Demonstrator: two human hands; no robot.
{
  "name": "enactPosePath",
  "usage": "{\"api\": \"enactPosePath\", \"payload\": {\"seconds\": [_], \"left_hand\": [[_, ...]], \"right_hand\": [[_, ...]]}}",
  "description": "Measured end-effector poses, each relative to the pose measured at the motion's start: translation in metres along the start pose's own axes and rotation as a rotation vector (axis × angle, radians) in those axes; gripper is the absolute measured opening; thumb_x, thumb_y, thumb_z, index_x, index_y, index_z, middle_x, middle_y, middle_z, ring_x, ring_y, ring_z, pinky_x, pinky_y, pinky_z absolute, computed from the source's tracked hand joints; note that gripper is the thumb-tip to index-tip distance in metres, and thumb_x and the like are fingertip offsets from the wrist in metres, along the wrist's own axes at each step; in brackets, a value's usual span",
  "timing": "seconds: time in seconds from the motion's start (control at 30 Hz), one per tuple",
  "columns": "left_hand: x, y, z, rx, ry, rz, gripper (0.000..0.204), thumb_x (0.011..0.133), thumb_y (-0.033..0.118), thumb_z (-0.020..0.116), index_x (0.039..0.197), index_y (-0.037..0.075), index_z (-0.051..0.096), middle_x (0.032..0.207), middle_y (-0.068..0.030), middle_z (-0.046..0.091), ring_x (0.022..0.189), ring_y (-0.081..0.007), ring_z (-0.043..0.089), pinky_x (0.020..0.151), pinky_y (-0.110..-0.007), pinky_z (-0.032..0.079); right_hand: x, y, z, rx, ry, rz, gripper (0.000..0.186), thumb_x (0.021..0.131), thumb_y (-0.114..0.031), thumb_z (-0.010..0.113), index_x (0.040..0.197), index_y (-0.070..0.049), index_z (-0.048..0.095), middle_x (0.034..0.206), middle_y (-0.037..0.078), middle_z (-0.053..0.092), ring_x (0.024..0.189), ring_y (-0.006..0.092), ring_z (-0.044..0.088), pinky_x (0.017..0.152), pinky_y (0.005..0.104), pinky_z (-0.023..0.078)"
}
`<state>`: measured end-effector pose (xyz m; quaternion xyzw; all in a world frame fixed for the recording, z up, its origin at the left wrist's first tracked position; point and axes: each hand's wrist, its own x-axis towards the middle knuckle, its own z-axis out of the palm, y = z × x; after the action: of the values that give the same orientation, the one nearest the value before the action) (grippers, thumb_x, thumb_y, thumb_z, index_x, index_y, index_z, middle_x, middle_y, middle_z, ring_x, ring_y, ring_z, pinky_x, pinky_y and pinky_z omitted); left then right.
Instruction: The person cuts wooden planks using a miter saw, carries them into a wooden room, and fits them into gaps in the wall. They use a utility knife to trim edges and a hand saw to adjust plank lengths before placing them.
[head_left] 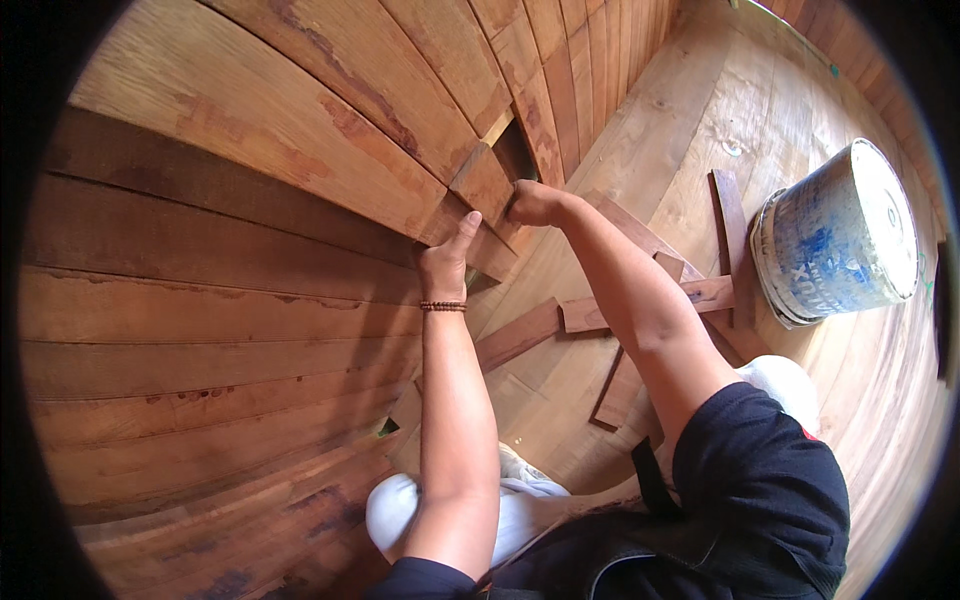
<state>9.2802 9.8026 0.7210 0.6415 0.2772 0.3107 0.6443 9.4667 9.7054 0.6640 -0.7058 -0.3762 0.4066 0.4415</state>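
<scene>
A wall of reddish-brown wooden planks [300,110] rises in front of me, with a dark gap [514,152] between boards low down. At this gap sits a short wooden board [483,185]. My right hand [535,204] is closed at the board's right edge, its fingertips partly hidden. Just to the left, my left hand [445,262] grips the lower end of a wooden plank [443,218], thumb stretched up along its face and the other fingers hidden. A beaded bracelet [443,306] circles my left wrist.
Several loose wooden strips [610,310] lie crossed on the plank floor [690,150] under and beside my right arm. A white, blue-smeared bucket [835,235] stands on the right. More horizontal boards [210,320] line the left side.
</scene>
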Motion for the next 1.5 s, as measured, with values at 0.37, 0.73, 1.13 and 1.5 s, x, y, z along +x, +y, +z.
{"api": "enactPosePath", "payload": {"seconds": [0.37,0.73,1.13,1.5], "left_hand": [[0.001,0.006,0.014,-0.066,0.035,0.137,0.053,0.084,0.008,0.086,0.129,-0.005,0.063,0.132,-0.0096,0.065,0.116,-0.0195,0.062,0.104,-0.037,0.049],[0.002,0.007,0.009,-0.187,0.005,-0.005,0.045,0.089,0.002,0.078,0.131,-0.005,0.062,0.131,-0.0102,0.064,0.117,-0.0202,0.061,0.106,-0.036,0.048],[-0.003,0.016,0.013,-0.155,-0.032,-0.071,0.035,0.094,0.006,0.073,0.126,-0.003,0.065,0.119,-0.0094,0.071,0.111,-0.0174,0.067,0.103,-0.034,0.051],[-0.005,0.020,0.014,-0.126,0.002,-0.044,0.031,0.095,0.005,0.072,0.124,-0.005,0.065,0.119,-0.0117,0.071,0.108,-0.0177,0.069,0.101,-0.033,0.054]], "right_hand": [[-0.037,-0.033,0.038,0.313,0.515,-0.366,0.073,0.081,-0.024,0.073,0.143,0.001,0.045,0.134,0.026,0.058,0.128,0.0403,0.055,0.109,0.0447,0.045],[-0.067,-0.068,0.067,-0.201,0.896,-0.354,0.086,0.074,-0.025,0.079,0.146,0.001,0.041,0.139,0.026,0.050,0.129,0.0441,0.049,0.107,0.0477,0.045],[-0.061,-0.065,0.024,-0.125,1.020,-0.249,0.083,0.070,-0.014,0.079,0.144,0.002,0.045,0.136,0.023,0.053,0.124,0.0412,0.056,0.104,0.0457,0.050],[-0.050,-0.070,0.031,-0.198,1.061,-0.212,0.089,0.075,-0.013,0.077,0.153,0.004,0.037,0.139,0.026,0.048,0.125,0.0427,0.055,0.104,0.0448,0.051]]}}
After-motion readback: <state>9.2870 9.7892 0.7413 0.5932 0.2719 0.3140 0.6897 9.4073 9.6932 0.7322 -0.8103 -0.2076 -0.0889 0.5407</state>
